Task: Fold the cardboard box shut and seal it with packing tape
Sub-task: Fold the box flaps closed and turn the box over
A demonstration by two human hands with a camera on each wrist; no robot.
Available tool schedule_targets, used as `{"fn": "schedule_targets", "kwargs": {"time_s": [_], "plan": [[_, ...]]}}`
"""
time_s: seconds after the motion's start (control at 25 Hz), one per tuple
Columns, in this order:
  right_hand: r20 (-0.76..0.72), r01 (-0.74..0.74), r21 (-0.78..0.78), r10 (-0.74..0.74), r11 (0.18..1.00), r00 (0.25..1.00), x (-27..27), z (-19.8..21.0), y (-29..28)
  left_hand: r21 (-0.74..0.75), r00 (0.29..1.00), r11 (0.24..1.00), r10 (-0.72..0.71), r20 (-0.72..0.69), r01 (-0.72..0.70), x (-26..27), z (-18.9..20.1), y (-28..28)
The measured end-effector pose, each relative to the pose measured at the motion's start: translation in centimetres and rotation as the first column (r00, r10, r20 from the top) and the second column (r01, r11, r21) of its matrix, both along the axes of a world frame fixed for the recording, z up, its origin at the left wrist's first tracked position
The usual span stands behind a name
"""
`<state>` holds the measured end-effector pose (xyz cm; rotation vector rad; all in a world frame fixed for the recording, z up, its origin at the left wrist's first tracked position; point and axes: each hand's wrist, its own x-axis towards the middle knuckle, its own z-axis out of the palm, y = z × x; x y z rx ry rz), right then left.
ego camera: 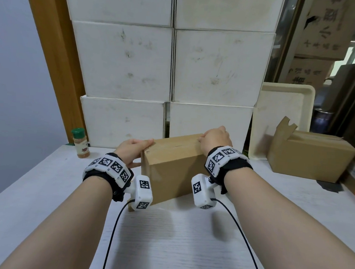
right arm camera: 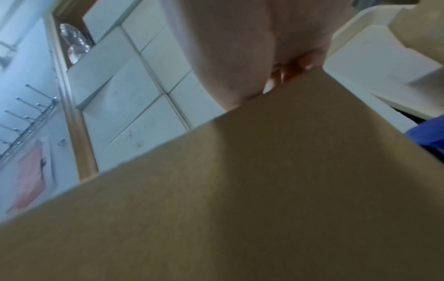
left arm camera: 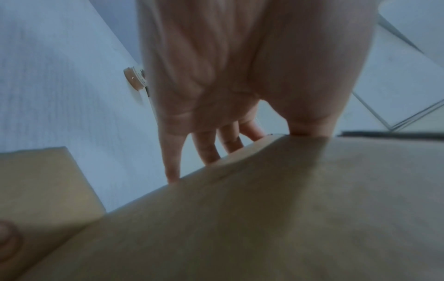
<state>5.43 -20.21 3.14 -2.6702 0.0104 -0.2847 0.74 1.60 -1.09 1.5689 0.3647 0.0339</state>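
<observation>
A plain brown cardboard box (ego camera: pixel 170 167) stands on the white table (ego camera: pixel 166 237), its top flaps folded flat. My left hand (ego camera: pixel 134 150) holds its upper left edge, thumb lying on top and fingers (left arm camera: pixel 206 148) running down the left side. My right hand (ego camera: pixel 215 138) sits on the far right top corner with its fingers curled over the back edge. In the right wrist view the box wall (right arm camera: pixel 264 190) fills the lower frame, with fingertips (right arm camera: pixel 288 74) hooked at its rim. No packing tape is in view.
Stacked white boxes (ego camera: pixel 172 71) form a wall right behind the box. A spice bottle (ego camera: pixel 81 143) with a green cap stands at the back left. A cream tray (ego camera: pixel 283 120) leans at the back right, beside a second cardboard box (ego camera: pixel 308 154) with a torn flap.
</observation>
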Motion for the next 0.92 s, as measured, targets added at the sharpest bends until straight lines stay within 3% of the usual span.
{"fn": "schedule_targets", "kwargs": {"time_s": [0.2, 0.48, 0.6, 0.92], "plan": [[-0.011, -0.097, -0.119, 0.097, 0.988, 0.995, -0.4, 0.7, 0.1, -0.062, 0.999, 0.997, 0.049, 0.017, -0.048, -0.1, 0.2, -0.1], [-0.14, -0.109, -0.275, 0.073, 0.955, 0.987, -1.4, 0.9, 0.8, 0.001, 0.992, 0.999, 0.047, 0.121, -0.047, -1.1, -0.1, -1.1], [-0.188, -0.138, -0.272, 0.088, 0.952, 0.978, -1.3, 1.0, 0.8, 0.002, 0.995, 1.0, -0.014, 0.102, 0.014, -1.2, 0.0, -1.1], [-0.304, -0.28, -0.262, 0.196, 0.924, 0.932, -1.7, 1.9, 0.1, 0.224, 0.963, 0.937, -0.259, -0.071, 0.269, -0.9, 1.7, -2.3]]}}
